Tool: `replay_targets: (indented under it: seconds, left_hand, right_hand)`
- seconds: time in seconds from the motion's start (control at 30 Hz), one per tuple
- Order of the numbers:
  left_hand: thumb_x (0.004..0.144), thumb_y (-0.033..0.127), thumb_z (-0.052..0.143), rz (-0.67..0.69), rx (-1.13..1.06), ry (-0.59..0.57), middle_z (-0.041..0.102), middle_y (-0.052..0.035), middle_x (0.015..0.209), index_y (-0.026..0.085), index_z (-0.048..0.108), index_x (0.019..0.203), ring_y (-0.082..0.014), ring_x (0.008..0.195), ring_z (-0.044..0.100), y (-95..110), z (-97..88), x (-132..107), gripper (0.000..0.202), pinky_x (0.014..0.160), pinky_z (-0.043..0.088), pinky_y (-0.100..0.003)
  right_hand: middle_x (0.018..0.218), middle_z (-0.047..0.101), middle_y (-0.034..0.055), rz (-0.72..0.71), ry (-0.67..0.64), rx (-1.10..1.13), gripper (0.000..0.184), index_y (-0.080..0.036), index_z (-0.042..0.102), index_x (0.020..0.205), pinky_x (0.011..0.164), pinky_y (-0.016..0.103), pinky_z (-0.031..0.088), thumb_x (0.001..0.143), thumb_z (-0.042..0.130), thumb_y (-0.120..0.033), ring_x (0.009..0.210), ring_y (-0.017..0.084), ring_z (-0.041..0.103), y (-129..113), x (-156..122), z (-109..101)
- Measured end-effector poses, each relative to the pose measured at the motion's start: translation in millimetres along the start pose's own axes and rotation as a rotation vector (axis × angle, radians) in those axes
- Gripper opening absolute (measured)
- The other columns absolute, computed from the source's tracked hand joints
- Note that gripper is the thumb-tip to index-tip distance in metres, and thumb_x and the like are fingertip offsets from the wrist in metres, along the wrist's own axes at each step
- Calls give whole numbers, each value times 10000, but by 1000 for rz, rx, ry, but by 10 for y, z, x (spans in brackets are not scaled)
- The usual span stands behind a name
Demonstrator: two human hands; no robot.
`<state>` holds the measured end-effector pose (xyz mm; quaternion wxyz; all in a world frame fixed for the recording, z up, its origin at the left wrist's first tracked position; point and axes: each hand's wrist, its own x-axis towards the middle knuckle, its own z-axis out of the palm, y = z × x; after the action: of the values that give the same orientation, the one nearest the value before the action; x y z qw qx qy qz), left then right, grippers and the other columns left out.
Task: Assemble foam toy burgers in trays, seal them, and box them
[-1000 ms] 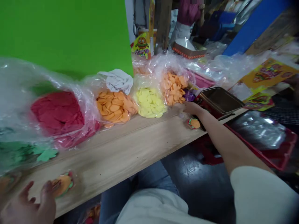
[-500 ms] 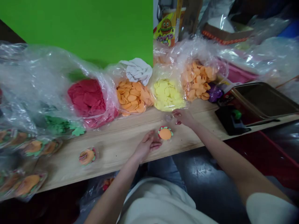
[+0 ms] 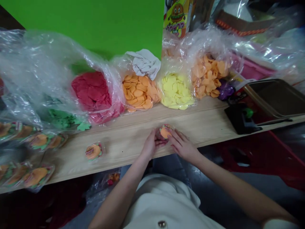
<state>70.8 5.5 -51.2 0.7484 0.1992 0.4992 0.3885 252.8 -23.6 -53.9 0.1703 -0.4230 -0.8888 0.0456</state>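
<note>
1. Right now both my hands are together at the near edge of the bench: the left hand [image 3: 150, 144] and the right hand [image 3: 182, 144] close on a small, round foam burger [image 3: 165, 131], orange on top with a red and green fringe.
2. It sits between my fingertips, just above or on the wood; I cannot tell which. Its orange face is turned up towards me. Being round, it shows no clear long axis.
3. Underneath is a long, light wooden bench [image 3: 205, 122] that runs left to right in front of my lap.
4. Along its far side stand clear plastic bags of foam pieces: a bag of red pieces [image 3: 92, 92], a bag of orange discs [image 3: 138, 92], a bag of yellow discs [image 3: 175, 90] and a bag of pale orange discs [image 3: 208, 76]. Green leaf-like cut-outs [image 3: 64, 119] lie at the left.
5. One wrapped burger [image 3: 93, 151] lies alone to my left, well apart from my hands; more wrapped ones [image 3: 35, 176] crowd the left end.
6. Behind the bags rises a bright green board [image 3: 95, 22], with a crumpled white cloth [image 3: 145, 62] against it. On the right stands a black device carrying a dark metal tray [image 3: 274, 98].
</note>
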Motion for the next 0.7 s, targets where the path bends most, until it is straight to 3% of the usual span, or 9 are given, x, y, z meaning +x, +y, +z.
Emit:
replay_targets:
  seconds: [0.1,0.27,0.43,0.7]
  left_hand:
    - [775,475,536,78,124,42,630,-22,669,174,501,983,-149,557,635,-20,26,3,368,529,512,-244]
    - [769,473,541,54,160,39,626,-20,650,179,484,900,-153,535,637,-26,36,35,327,473,481,-215]
    - [768,489,536,39,164,27,614,-14,635,177,492,884,-157,540,640,-10,25,43,336,491,490,-230]
    - [776,540,488,0,184,18,633,-33,635,161,515,869,-169,561,649,44,48,1,391,533,506,-262]
  right_hand:
    - [1417,307,138,69,72,99,550,-135,289,1357,1013,477,351,825,426,-137,1320,279,237,-62,-99,115]
    - [1208,502,127,514,372,234,411,-172,449,1223,947,451,413,818,396,-124,1156,235,445,-137,-144,202]
    - [1213,504,120,547,358,206,480,-165,416,1282,981,492,358,805,387,-122,1188,258,393,-276,-102,356]
    - [1135,556,132,696,528,308,392,-145,484,1202,930,451,412,818,406,-156,1085,231,485,-355,7,401]
